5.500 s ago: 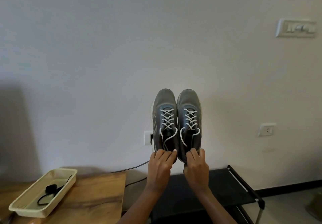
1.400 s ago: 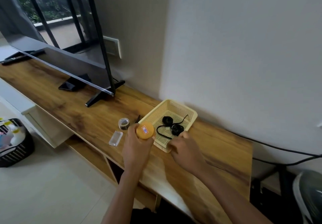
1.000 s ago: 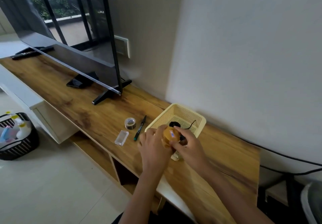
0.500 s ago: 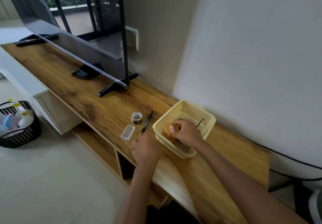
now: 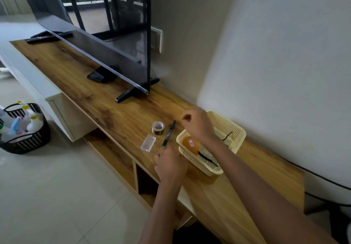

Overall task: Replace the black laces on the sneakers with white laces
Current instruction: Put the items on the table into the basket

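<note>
Down in the lower middle of the frame, the cream plastic mesh basket [image 5: 237, 129] now has the round orange tub with the little label [image 5: 190, 145] lying in it on its own. Half a second back the right hand was down in there holding that tub. Now the right hand [image 5: 197, 124] is lifted clear above the basket's upper-left rim, fingers loosely curled, nothing in it. So the tub's been dropped off.

The black laces [image 5: 207, 158] are in that same basket, one strand poking out from under the tub and another bit up near the far corner. The sneakers aren't in shot right now, but a few seconds ago both were held up with white laces threaded through. My read is the swap is done and this is just tidying up.

The left hand [image 5: 170, 163] sits just left of the basket at the near edge of the top, fingers curled under, right at the green end of the black marker pen [image 5: 169, 132]. I can't tell from this angle if it's got hold of the pen or is only touching it.

Rest of the scene:
- long wood-grain TV console [image 5: 76, 69]
- grey roll of tape [image 5: 158, 128] and small clear plastic box [image 5: 148, 143], both beside the pen
- big flat-screen TV [image 5: 95, 34] on black feet, upper left
- white wall [image 5: 275, 53] on the right
- pale tiled floor [image 5: 57, 196]
- black woven basket of spray bottles [image 5: 28, 141] at the far left edge
</note>
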{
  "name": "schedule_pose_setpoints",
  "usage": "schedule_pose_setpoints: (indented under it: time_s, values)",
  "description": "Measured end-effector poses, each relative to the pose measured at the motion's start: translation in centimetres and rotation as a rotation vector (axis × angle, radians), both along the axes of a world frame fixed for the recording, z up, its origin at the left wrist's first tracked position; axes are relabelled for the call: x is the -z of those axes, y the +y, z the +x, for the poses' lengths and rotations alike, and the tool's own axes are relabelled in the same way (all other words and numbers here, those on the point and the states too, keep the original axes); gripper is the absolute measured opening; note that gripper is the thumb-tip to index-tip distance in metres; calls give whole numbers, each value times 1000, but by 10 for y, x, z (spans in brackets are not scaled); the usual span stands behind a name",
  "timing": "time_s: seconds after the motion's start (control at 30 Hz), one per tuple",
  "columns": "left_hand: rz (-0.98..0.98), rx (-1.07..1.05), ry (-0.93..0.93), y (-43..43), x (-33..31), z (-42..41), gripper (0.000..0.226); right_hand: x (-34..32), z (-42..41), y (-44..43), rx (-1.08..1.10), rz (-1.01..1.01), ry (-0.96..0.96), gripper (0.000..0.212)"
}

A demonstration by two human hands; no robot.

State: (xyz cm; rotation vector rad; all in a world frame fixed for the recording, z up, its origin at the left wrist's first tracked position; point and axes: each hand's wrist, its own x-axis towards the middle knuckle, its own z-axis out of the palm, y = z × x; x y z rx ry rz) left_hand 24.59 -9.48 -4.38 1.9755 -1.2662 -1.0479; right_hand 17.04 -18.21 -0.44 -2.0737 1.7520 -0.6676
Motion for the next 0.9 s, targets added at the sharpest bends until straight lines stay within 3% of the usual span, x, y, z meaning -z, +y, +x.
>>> schedule_pose_setpoints:
  time_s: [0.07,0.13,0.2,0.3,0.43,0.57,0.67,0.77,0.9]
  values:
    - [18,34,-38,0,4,2,47,6,27,-8,-223,81,71,26]
    - [12,59,-84,-2,8,5,46,20,49,-16,-384,141,279,35]
    - [14,46,-102,-3,8,8,42,33,63,-24,-431,168,503,44]
    - [59,7,-74,-4,7,12,41,47,75,-30,-385,55,635,28]
    - [33,29,-92,-6,11,11,39,56,66,-39,-332,-21,524,25]
    - [78,-9,-24,-5,0,8,49,22,39,-39,-229,-100,210,28]
    - [85,-8,14,-2,-4,8,52,-15,1,-23,-92,-33,6,27]
    - [74,4,19,-2,-2,8,49,-31,-47,1,6,139,46,15]
    - [59,22,14,-2,-4,2,44,-7,-70,25,-33,366,193,16]
